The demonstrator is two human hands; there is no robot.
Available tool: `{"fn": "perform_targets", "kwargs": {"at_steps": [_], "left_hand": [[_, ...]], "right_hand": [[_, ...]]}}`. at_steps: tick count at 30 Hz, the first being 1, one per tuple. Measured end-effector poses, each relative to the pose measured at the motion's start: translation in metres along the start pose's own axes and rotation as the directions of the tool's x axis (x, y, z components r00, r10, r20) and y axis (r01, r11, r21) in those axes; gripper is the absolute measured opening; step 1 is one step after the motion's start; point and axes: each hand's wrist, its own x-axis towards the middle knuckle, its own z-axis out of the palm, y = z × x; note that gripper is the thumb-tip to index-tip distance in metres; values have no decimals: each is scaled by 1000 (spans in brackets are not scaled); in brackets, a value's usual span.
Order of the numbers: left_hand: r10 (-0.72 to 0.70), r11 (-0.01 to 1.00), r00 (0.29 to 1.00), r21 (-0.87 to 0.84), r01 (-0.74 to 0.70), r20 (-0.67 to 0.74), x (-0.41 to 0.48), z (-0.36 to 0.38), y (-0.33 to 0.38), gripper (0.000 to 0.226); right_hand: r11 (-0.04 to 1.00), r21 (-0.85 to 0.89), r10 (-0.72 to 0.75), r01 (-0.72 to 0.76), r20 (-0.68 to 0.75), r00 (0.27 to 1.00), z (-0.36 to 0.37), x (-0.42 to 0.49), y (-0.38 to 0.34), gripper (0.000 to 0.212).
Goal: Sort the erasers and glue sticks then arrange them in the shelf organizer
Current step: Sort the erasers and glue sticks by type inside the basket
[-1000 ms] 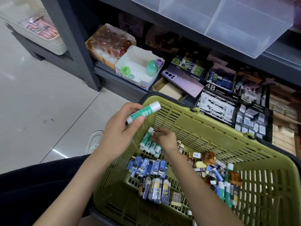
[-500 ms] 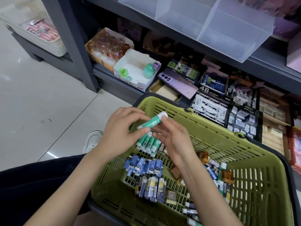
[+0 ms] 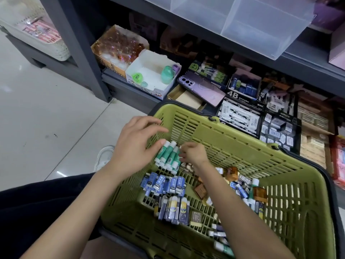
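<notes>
Now the single green glue stick that the left hand held raised over the basket a moment ago is no longer in the air. It passed across to the right hand and is down with the row of green glue sticks, at the basket's far-left corner, centre of frame.

Hand status:
- Left hand: fingers spread and loose, holding nothing; thumb tip rests against the cap ends on the row's left side.
- Right hand: fingertips curled against the row's right side. Whether it pinches the last stick or only squares it up cannot be told.

Meaning for the task (judgement): the green group is up by one and the sort stage is in progress, not complete. Groups so far: the green row; the blue-sleeved erasers just below it; and the sticks w/ yellow-and-white labels nearest the person. An unsorted mix remains at the right of the basket floor, incl. more green sticks and amber pieces. The arranging stage appears not yet started; the clear organizer bins sit on the shelf, upper right.

Legible writing:
- "4B", white on black, on the display box right of centre; repeated sideways on the adjacent box.
- All other label print is too small to read.
- The phone lies across the boxes, camera side up; no brand readable.
</notes>
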Motion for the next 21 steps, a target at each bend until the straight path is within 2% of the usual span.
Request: {"fn": "perform_targets", "kwargs": {"at_steps": [3,6,9,12,14,18,21], "left_hand": [[-3,1000,1000,21,3,-14,0,0,3,28],[13,998,998,60,-10,-53,-2,2,6,28],[47,998,992,55,-41,-114,-10,13,17,23],[50,998,999,-44,-50,0,-20,35,35,24],[64,989,993,-143,-50,99,-26,50,48,24],[41,961,969,-276,28,243,-34,71,64,21],[-31,921,945,-359,153,325,-38,78,66,19]], "right_hand": [[1000,-13,-14,15,61,998,-41,-22,11,16],[964,-267,57,-11,167,984,-93,-49,38,23],[850,-526,188,-11,286,940,-131,-73,85,27],[593,-787,179,167,332,926,-142,-86,134,27],[415,-861,150,295,385,911,-136,-87,152,28],[338,-869,190,361,439,878,-119,-89,168,32],[298,-867,204,400,467,860,-116,-93,170,33]]}}
